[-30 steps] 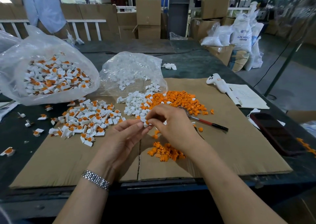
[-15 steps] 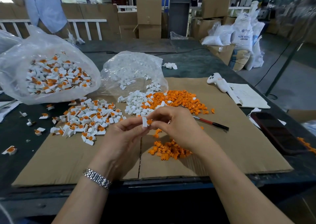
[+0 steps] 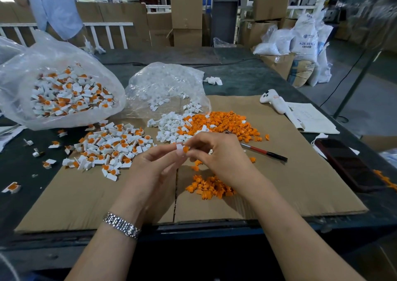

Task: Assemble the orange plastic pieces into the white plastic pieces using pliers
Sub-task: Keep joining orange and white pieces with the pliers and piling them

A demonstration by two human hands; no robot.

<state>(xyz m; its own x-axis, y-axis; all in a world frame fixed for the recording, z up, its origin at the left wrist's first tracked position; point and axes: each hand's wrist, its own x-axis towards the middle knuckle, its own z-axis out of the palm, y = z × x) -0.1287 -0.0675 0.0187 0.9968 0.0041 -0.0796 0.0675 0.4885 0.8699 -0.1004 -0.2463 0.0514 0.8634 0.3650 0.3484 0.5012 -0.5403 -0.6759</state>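
1. The left hand (image 3: pixel 154 169) pinches a small white piece (image 3: pixel 179 147) up above the cardboard sheet (image 3: pixel 300 173).
2. The right hand (image 3: pixel 217 156) pinches an orange piece (image 3: pixel 185 149), touching the white one.
3. The pliers (image 3: pixel 264 152) lie on the cardboard, just right of the hands.
4. A pile of finished pieces (image 3: pixel 107 149) sits to the left.

A factory packing floor: stacked cardboard boxes (image 3: pixel 186 20), resin sacks (image 3: pixel 306 38) and bagged plastic parts (image 3: pixel 64 93) around a worn table (image 3: pixel 236 81).
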